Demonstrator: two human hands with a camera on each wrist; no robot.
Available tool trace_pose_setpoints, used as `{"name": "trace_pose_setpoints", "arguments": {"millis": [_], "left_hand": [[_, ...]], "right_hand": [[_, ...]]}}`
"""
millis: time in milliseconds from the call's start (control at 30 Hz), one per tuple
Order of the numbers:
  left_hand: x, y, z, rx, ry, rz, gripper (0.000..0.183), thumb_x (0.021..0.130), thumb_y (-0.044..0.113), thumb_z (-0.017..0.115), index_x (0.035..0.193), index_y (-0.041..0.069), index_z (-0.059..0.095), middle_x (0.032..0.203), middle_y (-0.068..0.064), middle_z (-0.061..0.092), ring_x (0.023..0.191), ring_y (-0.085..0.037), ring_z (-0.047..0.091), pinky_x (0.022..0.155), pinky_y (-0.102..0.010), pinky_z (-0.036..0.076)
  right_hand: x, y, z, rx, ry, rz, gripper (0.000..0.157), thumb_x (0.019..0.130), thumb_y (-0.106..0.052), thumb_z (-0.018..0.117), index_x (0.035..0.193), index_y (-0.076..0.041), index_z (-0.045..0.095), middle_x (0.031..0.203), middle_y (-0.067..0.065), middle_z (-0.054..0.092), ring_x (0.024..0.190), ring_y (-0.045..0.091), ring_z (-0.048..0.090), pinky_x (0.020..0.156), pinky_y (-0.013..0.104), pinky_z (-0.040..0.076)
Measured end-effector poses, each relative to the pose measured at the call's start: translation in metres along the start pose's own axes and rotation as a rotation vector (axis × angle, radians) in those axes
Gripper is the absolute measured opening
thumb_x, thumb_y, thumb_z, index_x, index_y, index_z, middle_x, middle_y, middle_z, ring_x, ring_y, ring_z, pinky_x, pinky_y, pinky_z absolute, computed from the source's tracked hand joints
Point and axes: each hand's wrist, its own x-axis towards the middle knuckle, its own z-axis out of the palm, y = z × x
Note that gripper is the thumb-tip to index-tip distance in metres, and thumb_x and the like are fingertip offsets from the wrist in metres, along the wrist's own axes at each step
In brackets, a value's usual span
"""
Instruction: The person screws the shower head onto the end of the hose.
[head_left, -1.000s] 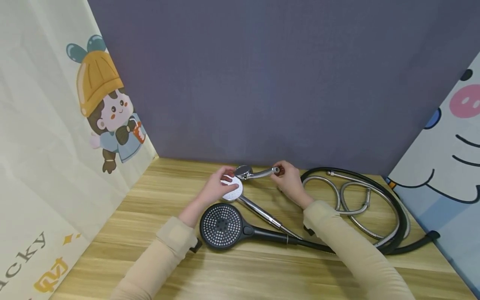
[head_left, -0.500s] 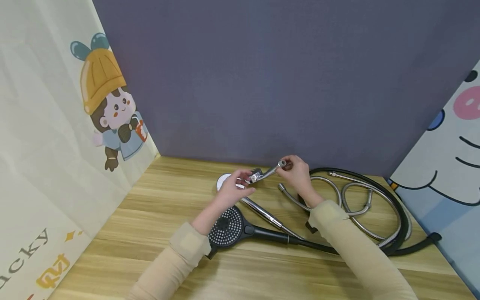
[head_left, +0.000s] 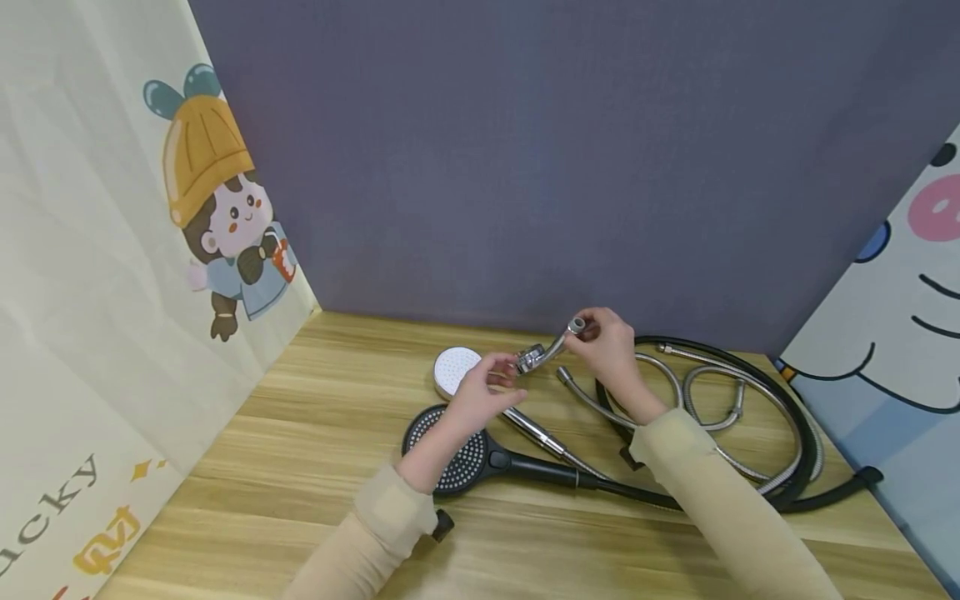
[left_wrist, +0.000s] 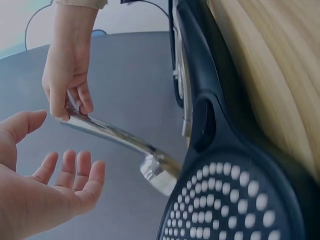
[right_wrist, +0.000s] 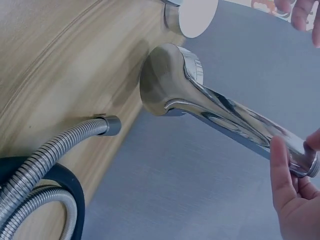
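Note:
A small chrome shower head (head_left: 534,358) is raised at the back of the table, its handle end pinched by my right hand (head_left: 609,346). In the right wrist view the chrome handle (right_wrist: 235,115) slants down from its round head to the fingers (right_wrist: 281,175). My left hand (head_left: 483,392) is beside the head with spread, loosely bent fingers. The left wrist view shows a gap between that left hand (left_wrist: 50,185) and the chrome piece. Beneath the left arm lie a white-faced shower head (head_left: 455,367) and a large black shower head (head_left: 457,462), partly covered.
A loose metal hose end (head_left: 564,375) lies below the right hand. Coiled metal hoses (head_left: 693,400) and a black hose (head_left: 806,433) fill the table's right side. A grey wall (head_left: 480,167) stands close behind, with printed panels at both sides.
Both hands have moved right. The chrome shower head has come along in my right hand, tilting steeper with its handle end higher. My left hand has moved off the white-faced shower head.

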Motion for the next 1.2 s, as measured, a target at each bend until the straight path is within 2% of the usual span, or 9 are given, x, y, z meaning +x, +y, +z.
{"name": "trace_pose_setpoints", "arguments": {"millis": [200,333,500,633,800,933,1100,1200], "left_hand": [[-0.007,0.003,0.007,-0.043,-0.004,0.006,0.05,0.079,0.008,0.072,0.125,0.005,0.053,0.115,-0.014,0.058,0.1,-0.025,0.057,0.087,-0.029,0.054],[-0.01,0.007,0.01,-0.076,-0.028,-0.004,0.052,0.08,0.005,0.071,0.128,0.003,0.051,0.117,-0.017,0.056,0.104,-0.032,0.056,0.089,-0.03,0.053],[-0.011,0.009,0.013,-0.112,-0.048,-0.009,0.051,0.08,0.001,0.069,0.127,0.001,0.05,0.118,-0.019,0.055,0.108,-0.04,0.053,0.09,-0.03,0.052],[-0.013,0.01,0.018,-0.13,-0.037,-0.009,0.048,0.081,0.003,0.07,0.125,0.004,0.052,0.116,-0.016,0.056,0.106,-0.036,0.055,0.087,-0.029,0.053],[-0.016,0.013,0.022,-0.146,-0.03,0.002,0.048,0.08,0.006,0.071,0.125,0.006,0.053,0.115,-0.013,0.056,0.105,-0.032,0.056,0.087,-0.03,0.054],[-0.017,0.017,0.025,-0.168,-0.044,-0.006,0.048,0.081,0.007,0.071,0.125,0.008,0.053,0.116,-0.011,0.055,0.108,-0.034,0.055,0.09,-0.029,0.052],[-0.017,0.02,0.026,-0.179,-0.049,-0.026,0.05,0.081,0.004,0.07,0.127,0.007,0.051,0.117,-0.012,0.056,0.109,-0.034,0.054,0.091,-0.028,0.051],[-0.02,0.03,0.024,-0.183,-0.042,-0.031,0.049,0.081,0.002,0.069,0.127,0.003,0.051,0.116,-0.014,0.056,0.109,-0.036,0.054,0.091,-0.029,0.052]], "right_hand": [[-0.007,-0.008,-0.009,0.057,0.111,-0.059,0.02,0.076,-0.009,0.068,0.095,-0.002,0.064,0.09,0.01,0.06,0.072,0.024,0.065,0.057,0.01,0.052],[-0.012,-0.013,-0.015,0.134,0.185,-0.051,0.022,0.074,-0.006,0.069,0.095,-0.001,0.064,0.089,0.009,0.061,0.07,0.016,0.065,0.058,0.003,0.049],[-0.022,-0.017,-0.021,0.175,0.238,-0.042,0.023,0.076,-0.006,0.07,0.098,-0.001,0.063,0.089,0.008,0.059,0.07,-0.004,0.058,0.06,0.003,0.049],[-0.029,-0.022,-0.024,0.216,0.285,-0.037,0.023,0.076,-0.003,0.07,0.098,0.0,0.063,0.087,0.009,0.058,0.071,-0.01,0.056,0.06,0.003,0.05],[-0.04,-0.041,-0.031,0.276,0.352,-0.067,0.021,0.074,0.004,0.068,0.094,0.006,0.062,0.082,0.008,0.055,0.07,-0.009,0.055,0.059,0.002,0.048],[-0.051,-0.057,-0.036,0.406,0.358,-0.093,0.021,0.074,0.008,0.065,0.093,0.013,0.058,0.083,0.003,0.052,0.072,-0.002,0.06,0.061,0.008,0.054],[-0.062,-0.058,-0.033,0.589,0.341,-0.103,0.022,0.074,0.014,0.063,0.094,0.016,0.054,0.087,0.003,0.053,0.073,0.011,0.066,0.062,0.018,0.059],[-0.068,-0.055,-0.028,0.694,0.34,-0.123,0.025,0.071,0.021,0.061,0.094,0.015,0.054,0.089,0.008,0.053,0.074,0.012,0.067,0.062,0.022,0.06]]}}
